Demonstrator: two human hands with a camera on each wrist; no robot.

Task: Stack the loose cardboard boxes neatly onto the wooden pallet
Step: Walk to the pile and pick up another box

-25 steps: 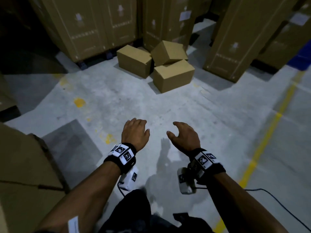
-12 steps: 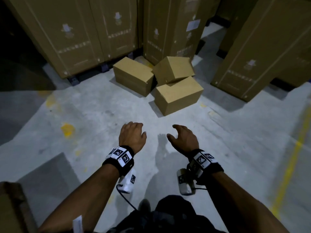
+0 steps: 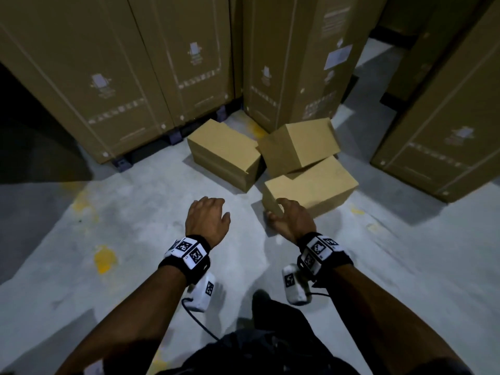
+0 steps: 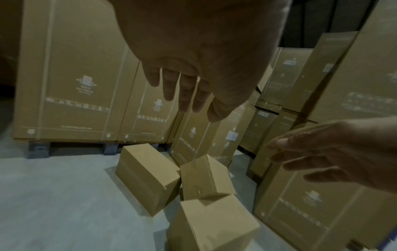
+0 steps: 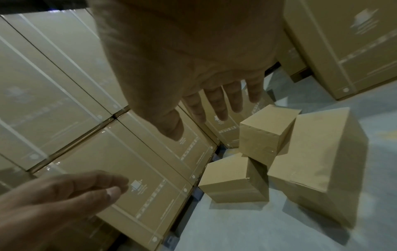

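Three plain brown cardboard boxes lie in a loose cluster on the grey concrete floor (image 3: pixel 135 212), ahead of both hands. The nearest brown box (image 3: pixel 311 189) sits flat, just beyond the right hand (image 3: pixel 293 220); in the head view that hand overlaps its near corner, but the wrist views show air between the fingers and the cardboard, so contact is not evident. A tilted brown box (image 3: pixel 300 144) leans on the nearest box's far edge, tipped up on one corner. The left brown box (image 3: pixel 224 155) lies flat beside the tilted one, beyond the left hand (image 3: pixel 208 220) and slightly to that hand's right.

Both hands are empty. The left hand hangs palm down above the floor, its fingers (image 4: pixel 184 88) loosely extended with small gaps between them, the thumb apart from them. The right hand is spread somewhat wider, fingers (image 5: pixel 217 103) straight and fanned, thumb held out to the side, palm turned toward the nearest box. The two hands are near each other but not touching.

Each wrist carries a black band with white square-patterned markers (image 3: pixel 189 251) and a white camera unit (image 3: pixel 293 285) slung below, with a thin dark cable trailing from it.

Behind the cluster stand tall brown cardboard cartons (image 3: pixel 121 77) with pale printed markings and strapping, raised on dark supports. Yellow paint patches (image 3: pixel 105 259) mark the floor to the left of the left hand.
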